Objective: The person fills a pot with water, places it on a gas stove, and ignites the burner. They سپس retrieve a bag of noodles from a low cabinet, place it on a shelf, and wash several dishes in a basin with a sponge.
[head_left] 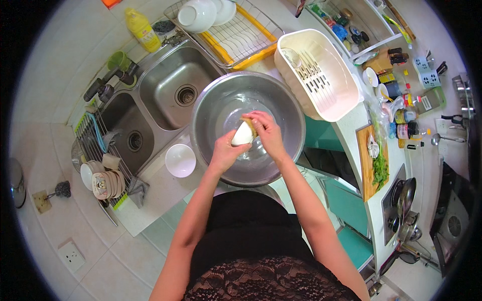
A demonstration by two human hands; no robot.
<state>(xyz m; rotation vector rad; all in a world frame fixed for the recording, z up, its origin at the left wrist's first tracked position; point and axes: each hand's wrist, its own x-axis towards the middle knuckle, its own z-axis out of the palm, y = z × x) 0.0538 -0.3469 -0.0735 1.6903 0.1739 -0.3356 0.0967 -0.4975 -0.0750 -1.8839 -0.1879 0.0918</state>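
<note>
Over a large stainless steel basin [283,105], my left hand [225,151] grips a small white bowl [243,134], which is tilted on its side. Against that bowl my right hand [270,132] presses a yellowish-brown sponge or cloth [253,127], mostly covered by the fingers. Clear water seems to lie in the basin's bottom, with bright reflections on it. Just left of the basin another white bowl [180,160] rests upright on the counter.
A double steel sink [158,90] lies to the left, beside a rack with stacked bowls [109,184]. Behind the basin are a wire dish rack [248,34] and a cream plastic drainer [340,90]. At right are a cutting board with greens [364,165] and a stove [391,214].
</note>
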